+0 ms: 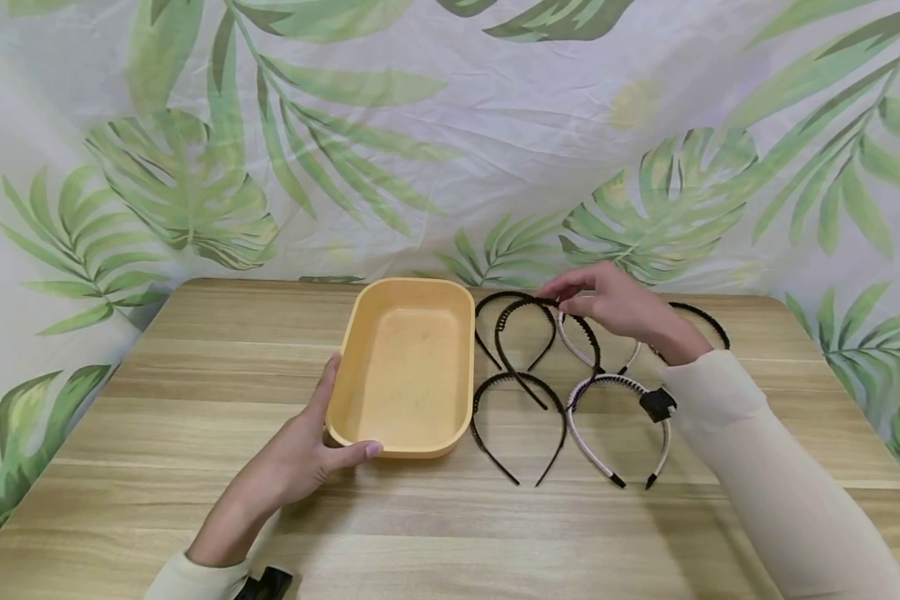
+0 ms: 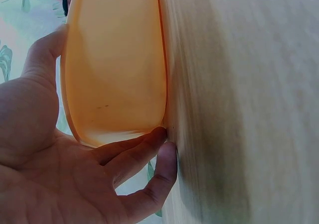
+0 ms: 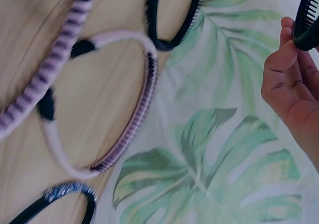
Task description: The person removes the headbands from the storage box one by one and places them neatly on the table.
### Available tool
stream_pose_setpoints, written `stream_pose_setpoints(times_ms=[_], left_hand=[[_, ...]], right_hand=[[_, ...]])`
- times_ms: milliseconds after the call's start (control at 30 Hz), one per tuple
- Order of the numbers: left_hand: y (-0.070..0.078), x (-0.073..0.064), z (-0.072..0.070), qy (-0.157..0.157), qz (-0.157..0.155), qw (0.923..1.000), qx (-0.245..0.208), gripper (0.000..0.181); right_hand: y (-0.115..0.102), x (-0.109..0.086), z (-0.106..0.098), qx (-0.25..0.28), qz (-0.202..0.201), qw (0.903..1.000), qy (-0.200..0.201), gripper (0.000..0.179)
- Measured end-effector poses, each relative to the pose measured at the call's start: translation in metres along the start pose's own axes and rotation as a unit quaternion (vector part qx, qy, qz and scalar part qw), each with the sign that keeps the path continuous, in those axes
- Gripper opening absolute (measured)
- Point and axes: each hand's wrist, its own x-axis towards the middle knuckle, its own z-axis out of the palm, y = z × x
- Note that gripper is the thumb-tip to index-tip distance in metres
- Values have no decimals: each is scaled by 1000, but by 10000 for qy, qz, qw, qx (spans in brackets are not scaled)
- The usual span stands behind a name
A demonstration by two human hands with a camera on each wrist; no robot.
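My left hand [image 1: 300,458] grips the near left corner of a yellow plastic bin [image 1: 412,383], thumb on the near rim. In the left wrist view, the left hand [image 2: 50,169] has its fingers along the bin's outer wall. My right hand [image 1: 622,308] pinches a black headband [image 1: 503,321] by its top, raised over the table with its ends downward. In the right wrist view, that headband [image 3: 305,35] is partly cut off by the frame. Below it lie a black headband [image 1: 521,377] in front and another black headband [image 1: 487,305] behind.
A pale pink headband [image 1: 573,417] lies in front, and a second pink headband [image 1: 565,335] behind is partly covered by the right hand. Farther right lies a black headband [image 1: 708,318], with a glittery section [image 3: 70,189]. A leaf-print cloth [image 1: 420,167] hangs behind the wooden table [image 1: 420,533].
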Motion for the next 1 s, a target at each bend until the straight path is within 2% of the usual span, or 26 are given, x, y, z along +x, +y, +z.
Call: stream_pose_setpoints(times_ms=[200,467,667,1000], left_hand=[[0,0,1,59,39,10000,35,129],[-1,1,1,101,165,9998,-14,127],[-1,1,1,78,65,9999,51,128],[0,0,1,96,37,9999,123,129]], right_hand=[[13,-15,-7,-313,-2,9995,70,32],[27,-37,-16,-543,246,9981,132,30],[42,-49,-21,-668,83,9972,337,29],[65,-75,-33,-959,250,9927,684,27]])
